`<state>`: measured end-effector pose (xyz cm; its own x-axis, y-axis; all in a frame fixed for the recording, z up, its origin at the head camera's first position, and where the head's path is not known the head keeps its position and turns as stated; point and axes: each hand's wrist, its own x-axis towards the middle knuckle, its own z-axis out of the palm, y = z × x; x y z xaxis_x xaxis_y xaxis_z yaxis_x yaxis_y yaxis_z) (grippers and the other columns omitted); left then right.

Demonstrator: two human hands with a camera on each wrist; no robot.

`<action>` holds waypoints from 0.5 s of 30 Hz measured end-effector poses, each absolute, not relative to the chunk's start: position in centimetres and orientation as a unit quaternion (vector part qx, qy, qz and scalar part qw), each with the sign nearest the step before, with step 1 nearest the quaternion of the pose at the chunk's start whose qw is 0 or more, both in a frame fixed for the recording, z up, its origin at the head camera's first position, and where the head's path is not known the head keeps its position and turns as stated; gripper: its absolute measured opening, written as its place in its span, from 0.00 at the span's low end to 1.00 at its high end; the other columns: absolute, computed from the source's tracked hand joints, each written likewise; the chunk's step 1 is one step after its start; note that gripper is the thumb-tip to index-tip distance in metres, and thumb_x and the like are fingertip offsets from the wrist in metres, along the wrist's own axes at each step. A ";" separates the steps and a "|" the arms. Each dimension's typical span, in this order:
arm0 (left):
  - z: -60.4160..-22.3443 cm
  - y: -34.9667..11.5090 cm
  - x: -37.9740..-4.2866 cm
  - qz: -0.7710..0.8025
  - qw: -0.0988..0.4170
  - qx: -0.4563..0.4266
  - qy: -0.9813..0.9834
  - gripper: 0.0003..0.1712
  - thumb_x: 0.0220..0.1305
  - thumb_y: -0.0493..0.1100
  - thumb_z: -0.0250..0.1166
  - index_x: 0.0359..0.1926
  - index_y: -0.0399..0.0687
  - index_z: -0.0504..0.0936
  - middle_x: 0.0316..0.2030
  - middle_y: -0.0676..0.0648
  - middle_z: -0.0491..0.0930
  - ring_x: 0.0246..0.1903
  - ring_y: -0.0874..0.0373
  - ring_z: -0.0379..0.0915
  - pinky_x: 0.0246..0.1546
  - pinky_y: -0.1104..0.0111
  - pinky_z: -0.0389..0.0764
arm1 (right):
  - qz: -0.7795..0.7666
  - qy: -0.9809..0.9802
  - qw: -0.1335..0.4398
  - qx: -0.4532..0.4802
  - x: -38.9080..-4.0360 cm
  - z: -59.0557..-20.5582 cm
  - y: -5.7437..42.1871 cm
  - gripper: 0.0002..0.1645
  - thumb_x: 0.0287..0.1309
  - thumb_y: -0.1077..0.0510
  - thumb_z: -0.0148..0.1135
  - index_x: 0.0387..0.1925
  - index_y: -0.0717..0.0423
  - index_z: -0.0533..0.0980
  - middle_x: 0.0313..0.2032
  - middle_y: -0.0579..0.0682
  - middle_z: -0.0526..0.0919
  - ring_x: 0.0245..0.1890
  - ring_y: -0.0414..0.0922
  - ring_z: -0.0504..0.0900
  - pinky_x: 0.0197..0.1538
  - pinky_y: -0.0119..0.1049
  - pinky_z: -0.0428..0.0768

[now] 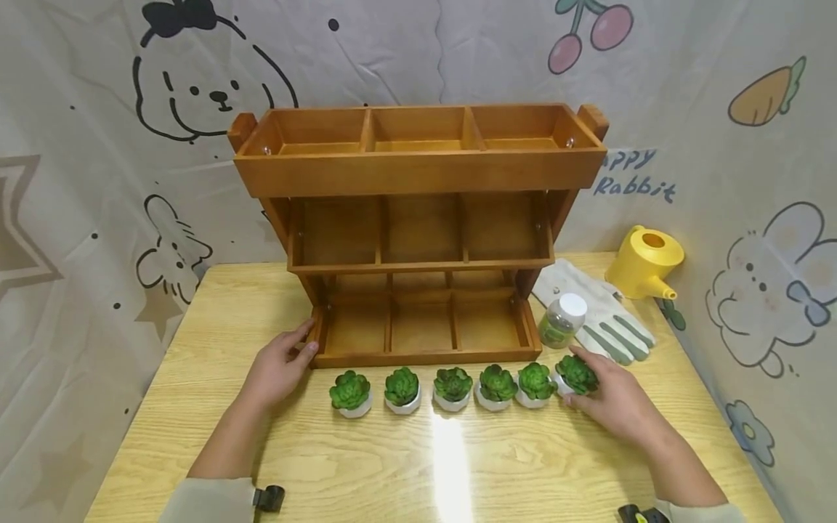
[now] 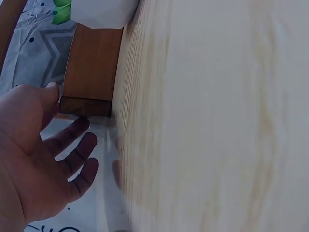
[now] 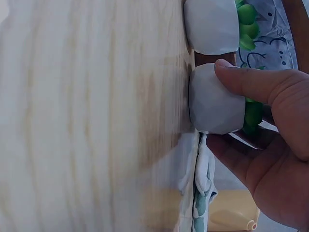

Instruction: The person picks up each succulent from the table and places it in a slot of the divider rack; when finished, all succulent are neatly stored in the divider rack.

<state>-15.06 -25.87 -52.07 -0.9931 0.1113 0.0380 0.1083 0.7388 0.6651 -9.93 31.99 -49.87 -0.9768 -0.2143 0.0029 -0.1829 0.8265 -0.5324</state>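
While your left hand (image 1: pixel 277 369) grips the brown wooden three-tier rack (image 1: pixel 421 173), centre frame, your right hand (image 1: pixel 617 403) pinches the rightmost white-potted green succulent (image 1: pixel 577 373), lower right; all six stand outside the rack.

the head view looks forward and down over the shelf (image 1: pixel 421 173); both wrist views look along the table (image 1: pixel 366 465), near and tipped sideways. head and left wrist share, seemingly, the shelf's lower left corner.
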 end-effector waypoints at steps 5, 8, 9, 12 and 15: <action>-52.2 -25.5 -15.3 0.361 0.008 0.048 0.931 0.33 0.79 0.58 0.58 0.79 0.56 0.67 0.55 0.39 0.80 0.49 0.44 0.78 0.52 0.45 0.78 | -0.275 0.956 0.038 -0.095 -10.0 -49.6 32.2 0.55 0.50 0.54 0.82 0.76 0.61 0.64 0.69 0.71 0.69 0.66 0.73 0.69 0.66 0.69 0.65; -52.3 -25.4 -15.4 0.370 0.022 0.039 0.928 0.34 0.78 0.59 0.58 0.79 0.58 0.65 0.56 0.39 0.78 0.50 0.44 0.77 0.52 0.45 0.77 | -0.273 0.957 0.032 -0.093 -10.0 -49.5 32.3 0.54 0.50 0.53 0.82 0.75 0.60 0.65 0.68 0.71 0.70 0.65 0.73 0.70 0.65 0.69 0.67; -52.3 -25.4 -15.5 0.372 0.027 0.036 0.927 0.35 0.78 0.59 0.58 0.80 0.58 0.65 0.56 0.39 0.78 0.51 0.44 0.76 0.53 0.45 0.77 | -0.272 0.958 0.028 -0.092 -10.0 -49.5 32.3 0.54 0.50 0.53 0.82 0.75 0.59 0.66 0.68 0.71 0.71 0.65 0.73 0.71 0.65 0.69 0.68; -52.2 -25.4 -15.4 0.370 0.035 0.028 0.928 0.35 0.78 0.59 0.58 0.80 0.59 0.64 0.55 0.40 0.77 0.51 0.44 0.75 0.55 0.44 0.75 | -0.274 0.957 0.016 -0.095 -9.9 -49.2 32.2 0.54 0.51 0.51 0.82 0.75 0.59 0.66 0.67 0.70 0.72 0.64 0.72 0.72 0.64 0.69 0.69; -52.1 -25.4 -15.3 0.370 0.038 0.023 0.928 0.34 0.78 0.58 0.59 0.79 0.57 0.65 0.56 0.39 0.76 0.52 0.43 0.75 0.56 0.43 0.74 | -0.277 0.956 0.007 -0.100 -10.0 -48.7 31.9 0.53 0.51 0.49 0.82 0.75 0.58 0.67 0.67 0.70 0.72 0.64 0.71 0.72 0.64 0.69 0.69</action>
